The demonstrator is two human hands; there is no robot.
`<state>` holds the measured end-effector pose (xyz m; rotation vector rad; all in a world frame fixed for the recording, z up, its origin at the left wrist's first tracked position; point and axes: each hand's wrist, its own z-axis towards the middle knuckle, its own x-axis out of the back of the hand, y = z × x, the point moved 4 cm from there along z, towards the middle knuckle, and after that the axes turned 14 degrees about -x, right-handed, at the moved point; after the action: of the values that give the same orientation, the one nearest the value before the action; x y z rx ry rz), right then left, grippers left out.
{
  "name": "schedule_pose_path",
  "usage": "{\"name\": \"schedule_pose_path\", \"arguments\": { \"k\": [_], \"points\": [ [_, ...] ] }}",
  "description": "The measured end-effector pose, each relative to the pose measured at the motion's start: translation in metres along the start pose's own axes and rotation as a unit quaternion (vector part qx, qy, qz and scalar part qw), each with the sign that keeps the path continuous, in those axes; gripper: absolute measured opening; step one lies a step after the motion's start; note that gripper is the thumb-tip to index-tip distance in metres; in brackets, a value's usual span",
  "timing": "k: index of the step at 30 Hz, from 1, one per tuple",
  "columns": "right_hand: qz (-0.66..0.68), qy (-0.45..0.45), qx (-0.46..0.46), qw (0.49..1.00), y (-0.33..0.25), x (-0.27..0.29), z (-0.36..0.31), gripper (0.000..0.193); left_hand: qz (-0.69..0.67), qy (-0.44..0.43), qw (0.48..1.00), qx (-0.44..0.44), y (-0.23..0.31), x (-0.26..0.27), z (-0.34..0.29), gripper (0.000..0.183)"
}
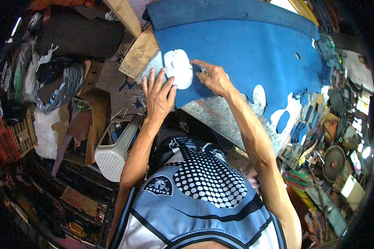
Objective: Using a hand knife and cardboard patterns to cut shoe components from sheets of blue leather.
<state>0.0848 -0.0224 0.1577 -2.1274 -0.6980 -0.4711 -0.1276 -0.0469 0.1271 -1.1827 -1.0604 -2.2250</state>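
Observation:
A white, rounded, sole-shaped piece lies flat on a large blue sheet spread over a work surface. My left hand rests with its fingers spread, the fingertips against the piece's left edge. On the other side of it, my right hand is closed around a small slim silvery tool, its index finger stretched toward the piece's right edge. Most of the tool is hidden in the fingers, so its kind cannot be made out.
At the sheet's near edge, a bare metal-looking board shows beside ragged cut-outs. A pale plastic stool lies tipped at my left, near a cardboard box. Scraps and a round fan-like thing crowd the right. Wooden boards stand beyond my left hand.

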Motion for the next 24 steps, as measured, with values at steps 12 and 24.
{"name": "schedule_pose_path", "arguments": {
  "k": [12,24],
  "points": [
    [-0.290,0.087,-0.034,0.953,0.093,0.096,-0.060,0.036,0.079,-0.103,0.977,-0.168,0.016,0.006,0.036,0.015],
    [-0.113,0.105,0.143,0.978,-0.028,-0.049,-0.048,0.029,-0.488,-0.529,0.680,0.145,-0.059,-0.024,0.168,0.094]
  ]
}}
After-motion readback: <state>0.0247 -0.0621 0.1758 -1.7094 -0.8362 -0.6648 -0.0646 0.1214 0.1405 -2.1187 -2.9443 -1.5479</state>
